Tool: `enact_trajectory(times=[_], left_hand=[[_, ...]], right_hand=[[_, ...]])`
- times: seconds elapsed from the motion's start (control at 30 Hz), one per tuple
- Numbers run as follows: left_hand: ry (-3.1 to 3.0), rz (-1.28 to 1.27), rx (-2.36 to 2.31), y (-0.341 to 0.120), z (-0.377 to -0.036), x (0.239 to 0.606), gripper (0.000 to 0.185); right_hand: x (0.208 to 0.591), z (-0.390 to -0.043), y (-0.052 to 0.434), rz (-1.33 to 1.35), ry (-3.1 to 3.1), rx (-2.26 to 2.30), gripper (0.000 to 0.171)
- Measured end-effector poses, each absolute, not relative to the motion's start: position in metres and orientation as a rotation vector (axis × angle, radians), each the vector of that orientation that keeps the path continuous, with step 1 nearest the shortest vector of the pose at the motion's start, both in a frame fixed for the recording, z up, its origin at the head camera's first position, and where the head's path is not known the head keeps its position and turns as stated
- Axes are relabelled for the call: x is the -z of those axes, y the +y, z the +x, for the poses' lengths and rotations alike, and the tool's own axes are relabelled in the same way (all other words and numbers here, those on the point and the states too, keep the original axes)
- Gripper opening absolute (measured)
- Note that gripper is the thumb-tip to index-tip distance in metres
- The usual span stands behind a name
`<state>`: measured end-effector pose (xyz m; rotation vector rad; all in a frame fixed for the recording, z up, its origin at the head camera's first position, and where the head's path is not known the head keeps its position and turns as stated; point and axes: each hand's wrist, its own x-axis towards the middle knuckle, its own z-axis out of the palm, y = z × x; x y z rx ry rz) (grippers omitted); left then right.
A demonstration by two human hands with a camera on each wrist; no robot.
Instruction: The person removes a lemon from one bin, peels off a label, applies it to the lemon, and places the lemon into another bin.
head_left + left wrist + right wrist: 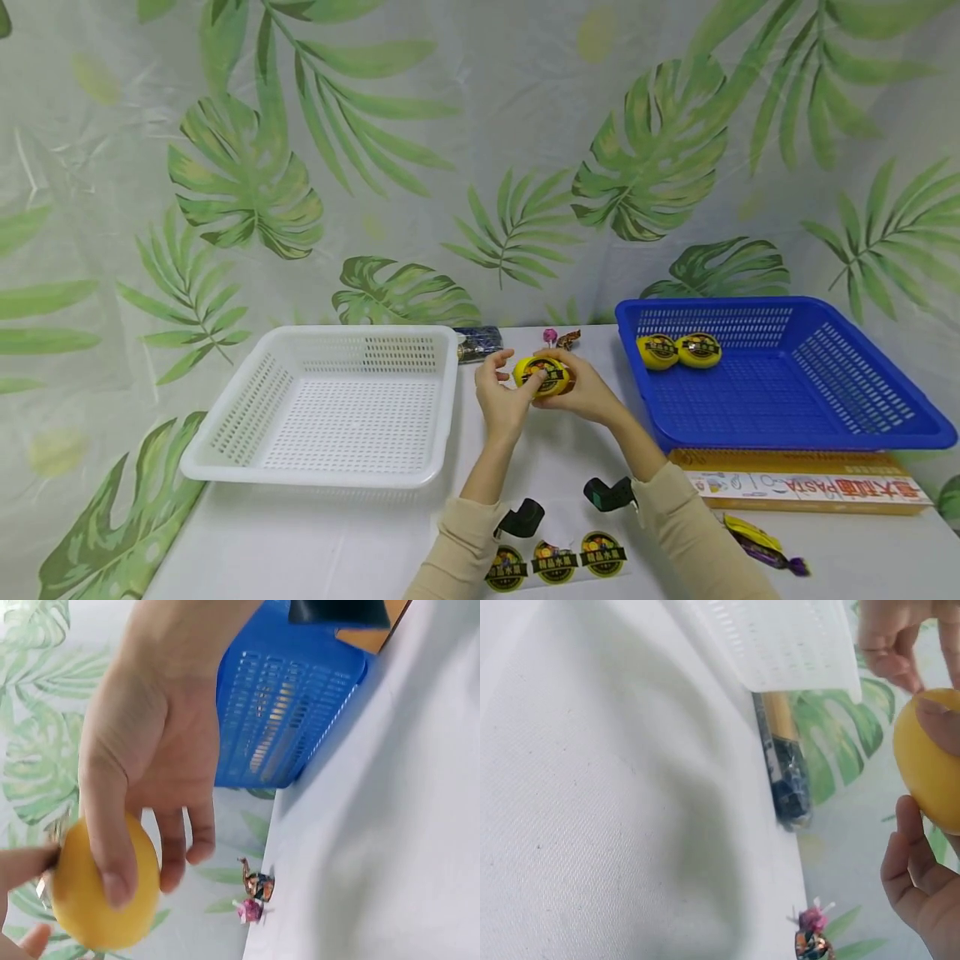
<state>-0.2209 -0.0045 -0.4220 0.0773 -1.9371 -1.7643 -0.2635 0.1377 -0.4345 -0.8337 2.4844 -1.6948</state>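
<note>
My right hand (588, 392) holds a smooth yellow fruit (105, 885), lemon-like in shape. A round black label with Chinese print faces up on it in the head view. My left hand (504, 400) lays its thumb on that label; its other fingers are bent and stand beside the fruit. Below the hands lies a sheet of round stickers (555, 562), partly covered by the left sleeve. Two more yellow fruits (678, 351) with the same label sit in the blue basket (750, 437), against its left side.
A white basket (315, 479) stands left. Behind the hands lie a lollipop (550, 336), a small brown wrapped piece (570, 339) and a dark packet (478, 342). A pasta box (810, 483) lies by the blue basket, with a yellow-purple wrapped sweet (761, 542) in front.
</note>
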Motion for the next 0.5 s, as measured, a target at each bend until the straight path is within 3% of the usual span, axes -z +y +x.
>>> enact_trajectory(times=[0.5], left_hand=[[-2.523,-0.185,1.604,-0.026,-0.225,0.422,0.049]], right_hand=[[0.434,-0.246,0.138,-0.799,2.502,1.839,0.063]])
